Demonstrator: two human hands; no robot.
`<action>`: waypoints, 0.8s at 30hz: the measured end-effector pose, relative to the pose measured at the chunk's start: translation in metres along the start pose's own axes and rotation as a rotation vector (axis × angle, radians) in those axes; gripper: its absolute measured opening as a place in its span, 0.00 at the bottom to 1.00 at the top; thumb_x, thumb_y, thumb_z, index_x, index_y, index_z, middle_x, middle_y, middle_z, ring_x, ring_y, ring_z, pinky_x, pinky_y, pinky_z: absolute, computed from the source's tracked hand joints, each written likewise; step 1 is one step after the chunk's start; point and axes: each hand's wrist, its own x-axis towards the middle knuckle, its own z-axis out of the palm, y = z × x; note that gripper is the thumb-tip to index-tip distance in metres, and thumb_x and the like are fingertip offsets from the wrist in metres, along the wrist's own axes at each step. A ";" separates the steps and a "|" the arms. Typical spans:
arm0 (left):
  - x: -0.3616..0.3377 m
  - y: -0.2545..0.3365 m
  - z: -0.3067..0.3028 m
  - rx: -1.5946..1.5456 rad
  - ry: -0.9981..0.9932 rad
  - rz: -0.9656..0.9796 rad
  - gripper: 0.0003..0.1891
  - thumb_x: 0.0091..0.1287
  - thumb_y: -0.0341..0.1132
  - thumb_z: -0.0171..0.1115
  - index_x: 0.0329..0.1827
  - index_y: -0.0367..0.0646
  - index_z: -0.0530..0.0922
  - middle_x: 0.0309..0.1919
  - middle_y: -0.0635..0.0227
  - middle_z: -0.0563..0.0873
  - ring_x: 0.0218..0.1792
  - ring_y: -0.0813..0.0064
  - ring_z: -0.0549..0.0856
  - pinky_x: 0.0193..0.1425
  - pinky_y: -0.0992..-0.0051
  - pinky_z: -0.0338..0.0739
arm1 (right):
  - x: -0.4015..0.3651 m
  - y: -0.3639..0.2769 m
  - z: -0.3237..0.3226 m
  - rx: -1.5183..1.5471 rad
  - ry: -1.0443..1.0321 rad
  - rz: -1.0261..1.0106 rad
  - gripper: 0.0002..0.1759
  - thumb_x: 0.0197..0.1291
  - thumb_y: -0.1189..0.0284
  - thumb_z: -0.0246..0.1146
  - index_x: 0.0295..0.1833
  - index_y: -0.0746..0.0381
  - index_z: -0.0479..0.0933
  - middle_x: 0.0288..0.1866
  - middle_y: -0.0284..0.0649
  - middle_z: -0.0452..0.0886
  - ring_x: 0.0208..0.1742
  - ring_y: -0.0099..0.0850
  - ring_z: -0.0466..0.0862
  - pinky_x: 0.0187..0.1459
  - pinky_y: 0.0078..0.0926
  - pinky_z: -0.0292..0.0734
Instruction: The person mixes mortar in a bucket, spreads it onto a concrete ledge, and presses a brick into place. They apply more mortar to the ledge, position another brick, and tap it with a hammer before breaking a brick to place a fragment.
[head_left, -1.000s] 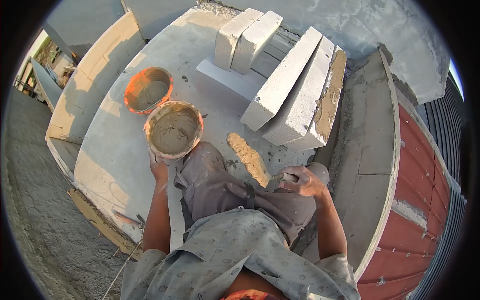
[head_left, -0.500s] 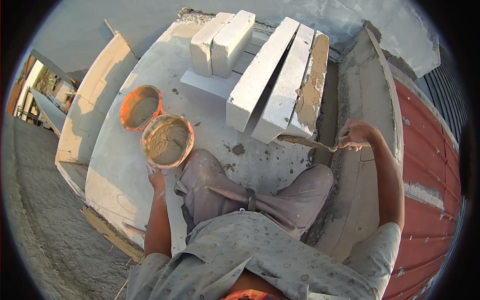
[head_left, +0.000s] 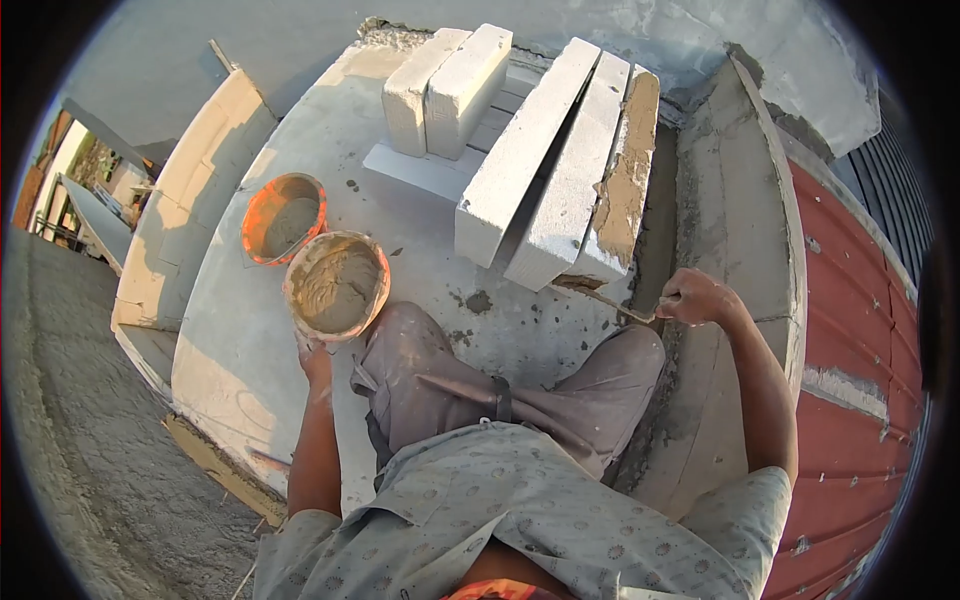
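Note:
My right hand (head_left: 690, 297) is closed round the handle of a trowel (head_left: 622, 308), whose blade touches the near end of the rightmost white block (head_left: 600, 262). Grey-brown mortar (head_left: 628, 165) coats the top of that block. With my left hand (head_left: 313, 350) I grip the near side of an orange bucket (head_left: 337, 285) holding wet mortar; the fingers are partly hidden beneath it. A second orange bucket (head_left: 284, 218), also with mortar inside, stands just behind and to the left.
Two long white blocks (head_left: 525, 150) lean beside the coated one. Two shorter blocks (head_left: 468, 90) stand farther left on a flat block (head_left: 425, 168). Low walls (head_left: 735, 180) flank the slab, and a red metal roof (head_left: 850, 330) lies at right.
My right hand has moved slightly left and down with the trowel, and the blade now shows less mortar. My left hand stays at the bucket.

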 end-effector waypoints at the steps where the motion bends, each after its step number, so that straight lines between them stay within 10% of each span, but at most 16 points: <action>1: 0.001 -0.001 -0.004 0.038 -0.017 -0.006 0.31 0.82 0.36 0.49 0.83 0.38 0.51 0.75 0.51 0.69 0.63 0.64 0.79 0.60 0.70 0.79 | -0.011 0.002 -0.002 0.028 0.059 -0.021 0.18 0.56 0.62 0.69 0.29 0.69 0.81 0.19 0.45 0.77 0.22 0.34 0.82 0.27 0.36 0.76; 14: -0.005 0.006 0.004 0.079 0.035 -0.014 0.31 0.83 0.38 0.47 0.83 0.37 0.50 0.78 0.50 0.63 0.67 0.64 0.76 0.62 0.71 0.79 | 0.001 -0.003 0.007 0.069 -0.208 0.134 0.14 0.58 0.63 0.69 0.37 0.65 0.87 0.20 0.39 0.78 0.21 0.28 0.82 0.27 0.30 0.78; 24: -0.002 0.033 0.010 0.710 0.231 0.047 0.32 0.78 0.39 0.53 0.81 0.38 0.58 0.75 0.48 0.67 0.73 0.47 0.69 0.77 0.58 0.61 | -0.081 -0.010 -0.130 0.117 0.010 0.175 0.12 0.54 0.69 0.70 0.28 0.69 0.84 0.15 0.35 0.75 0.16 0.24 0.77 0.20 0.27 0.72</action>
